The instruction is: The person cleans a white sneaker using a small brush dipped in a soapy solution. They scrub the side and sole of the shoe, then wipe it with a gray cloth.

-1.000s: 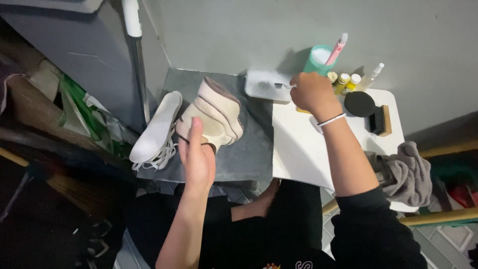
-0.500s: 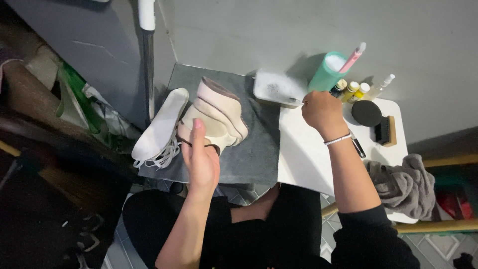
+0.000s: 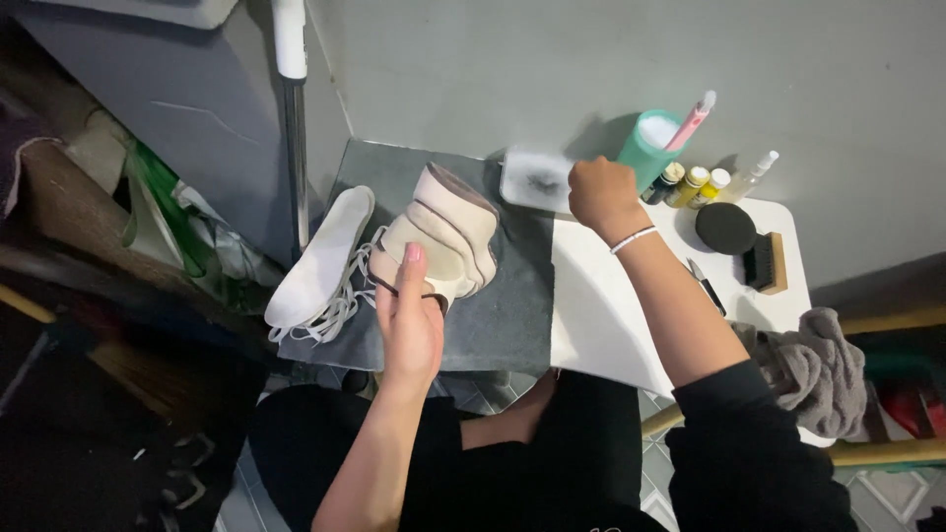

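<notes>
We see the left hand (image 3: 409,320) grasping a cream high-top shoe (image 3: 441,244), its fingers wrapped round the shoe's near end and one finger laid up along the side. The shoe lies tipped on a grey mat (image 3: 512,315) that covers the left part of the surface (image 3: 601,315). Just left of the shoe lie a white insole (image 3: 320,258) and a tangle of white laces (image 3: 340,300). Beyond the shoe, the right hand (image 3: 601,195) is clenched in a fist over a shallow clear tray (image 3: 532,177); we cannot tell what its fingers hold. Right of the shoe stand a teal cup (image 3: 645,148), small bottles (image 3: 693,185), a black round tin (image 3: 725,228) and a wooden brush (image 3: 765,263).
</notes>
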